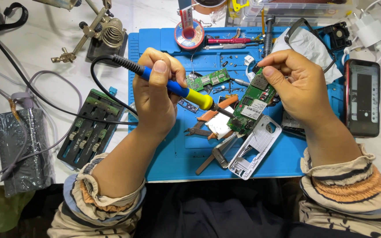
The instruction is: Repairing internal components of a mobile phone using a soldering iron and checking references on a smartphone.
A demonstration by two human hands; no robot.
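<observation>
Head view: left hand (157, 94) was wrapped tight round a soldering iron (179, 89), blue-and-yellow handle, thumb on top. Its black cord (94, 81) looped off to the left. The iron's tip pointed right and down at the lower edge of a green circuit board (254, 102); whether the tip actually touched the board, couldn't tell.

Right hand (297, 86) pinched the top end of that board between thumb and fingers, board tilted, raised off the blue work mat (173, 154). Fingers closed on it, grip narrow.

Just below the board: a white plastic phone shell (256, 147), lying flat on the mat, near the front edge. Beside it to the left, pliers with orange handles (206, 123) and a small white battery-like block (219, 125), partly overlapped.

A second, smaller green board (208, 80) lay on the mat between the two hands, behind the iron. Solder spool (189, 34) with red core sat at the mat's top edge. Iron stand with coil (111, 33) stood off the mat, upper left. Black fixture with green clamps (91, 130) lay left of the mat, by the left wrist. Dark phone with red edge (362, 97) lay right of the mat, screen lit. White cloth (307, 44) behind the right hand.
</observation>
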